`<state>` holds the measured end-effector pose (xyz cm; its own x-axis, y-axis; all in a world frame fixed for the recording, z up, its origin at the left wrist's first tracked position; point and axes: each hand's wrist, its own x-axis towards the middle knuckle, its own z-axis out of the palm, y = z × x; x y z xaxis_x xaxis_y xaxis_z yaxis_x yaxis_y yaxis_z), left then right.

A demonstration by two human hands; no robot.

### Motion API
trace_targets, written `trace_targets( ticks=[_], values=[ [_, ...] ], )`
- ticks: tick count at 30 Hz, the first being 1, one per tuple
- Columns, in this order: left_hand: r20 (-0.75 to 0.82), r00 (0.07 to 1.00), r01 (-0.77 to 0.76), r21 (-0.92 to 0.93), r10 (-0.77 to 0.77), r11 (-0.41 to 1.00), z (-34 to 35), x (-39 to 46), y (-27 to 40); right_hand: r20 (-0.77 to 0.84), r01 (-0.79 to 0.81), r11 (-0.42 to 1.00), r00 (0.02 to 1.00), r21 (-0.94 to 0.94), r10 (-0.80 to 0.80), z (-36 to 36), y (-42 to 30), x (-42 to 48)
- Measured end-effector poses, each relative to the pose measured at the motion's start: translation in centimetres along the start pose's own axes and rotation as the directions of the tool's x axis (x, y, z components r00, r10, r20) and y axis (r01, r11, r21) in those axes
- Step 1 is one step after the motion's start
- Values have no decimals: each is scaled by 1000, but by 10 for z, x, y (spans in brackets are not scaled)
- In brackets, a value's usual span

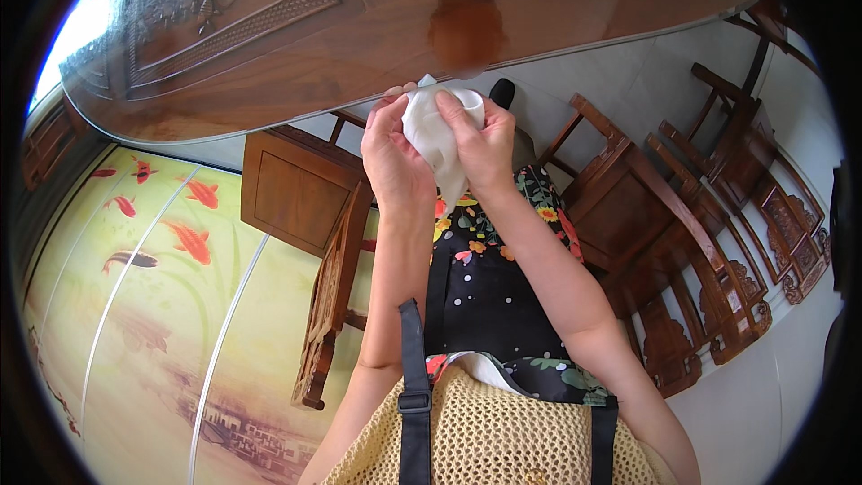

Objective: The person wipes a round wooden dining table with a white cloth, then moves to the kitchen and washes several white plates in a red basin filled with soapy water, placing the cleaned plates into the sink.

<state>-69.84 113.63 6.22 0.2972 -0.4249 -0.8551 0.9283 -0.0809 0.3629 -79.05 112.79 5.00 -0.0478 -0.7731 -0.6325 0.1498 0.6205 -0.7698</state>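
Note:
Both my hands meet at the near edge of a glass-topped wooden table [377, 47]. Between them is a soft white cloth [431, 124], bunched at the top with a loose corner hanging toward my apron [498, 296]. My left hand [397, 155] grips the cloth's left side, its fingers partly hidden behind it. On the other side, my right hand [488, 141] pinches the cloth with the thumb laid across its front. A small pale tip shows above the cloth; what it belongs to I cannot tell.
A carved wooden chair [303, 188] stands to the left under the table edge. Several more wooden chairs [646, 209] line the right side on pale floor tiles [734, 417]. Left of me is a panel [161, 296] printed with koi. The glass reflects a round reddish-brown patch [467, 34].

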Motion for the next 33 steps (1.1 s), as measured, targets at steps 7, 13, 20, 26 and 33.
trace_targets(
  ticks=[7,13,20,26,33],
  values=[
    [-12,1000,-9,165,12,986,0,-2,3,-165,47,999,985,8,-45,23,9,-6],
    [-3,1000,-13,224,14,974,-2,-3,-1,-215,37,998,976,41,-27,30,6,-4],
    [29,994,-114,294,110,949,-8,4,-9,-213,67,996,976,64,-52,24,20,4],
    [41,984,-177,368,174,913,-22,18,-23,-232,131,985,961,-110,-154,17,29,8],
    [87,995,-79,325,53,943,-32,28,-33,-251,152,981,951,-125,-179,16,26,10]
  ],
)
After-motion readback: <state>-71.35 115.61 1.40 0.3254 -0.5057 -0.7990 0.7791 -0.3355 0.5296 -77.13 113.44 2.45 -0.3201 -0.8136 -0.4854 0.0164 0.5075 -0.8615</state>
